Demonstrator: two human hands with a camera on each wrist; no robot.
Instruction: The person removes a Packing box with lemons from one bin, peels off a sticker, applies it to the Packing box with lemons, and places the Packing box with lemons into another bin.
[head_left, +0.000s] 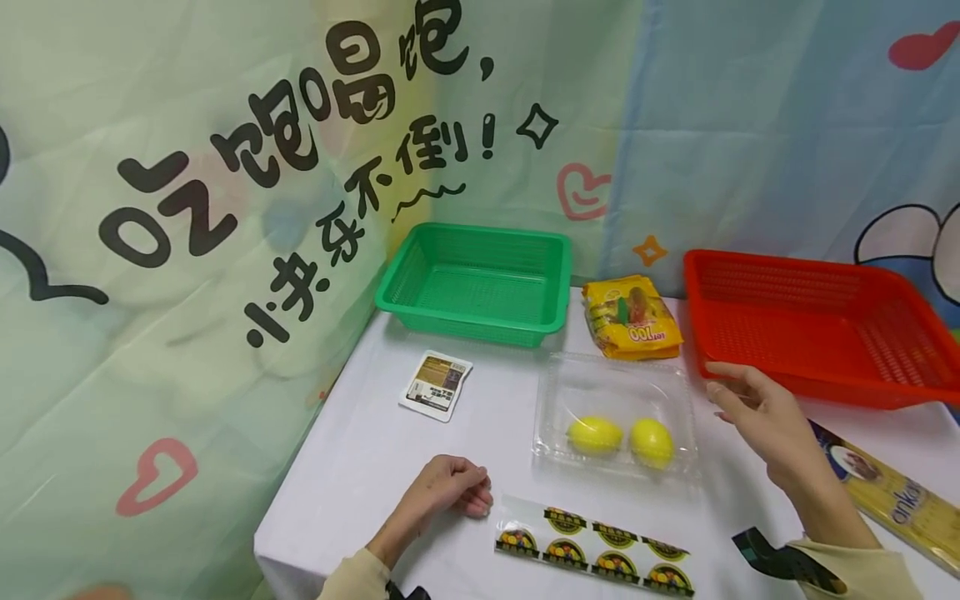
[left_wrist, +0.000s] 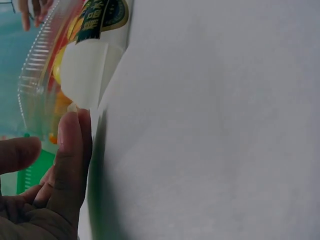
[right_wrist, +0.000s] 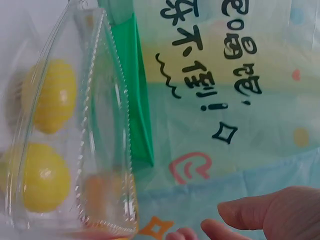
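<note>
A clear plastic box [head_left: 615, 392] with its lid down holds two yellow lemons [head_left: 595, 436], which show again in the right wrist view [right_wrist: 47, 177]. In front of the box lies a strip of round black-and-gold stickers [head_left: 592, 550]. My left hand [head_left: 450, 487] is by the strip's left end, fingers loosely bent, holding nothing that I can see. In the left wrist view its fingertips come close to the raised white end of the strip [left_wrist: 85, 72]; whether they touch is unclear. My right hand [head_left: 768, 421] hovers right of the box, fingers relaxed and holding nothing.
A green basket [head_left: 480, 321] stands at the back left and a red basket [head_left: 810, 387] at the back right. Between them lies a yellow snack bag [head_left: 630, 321]. A white packet [head_left: 437, 385] lies on the left, a pasta pack [head_left: 900, 500] on the right.
</note>
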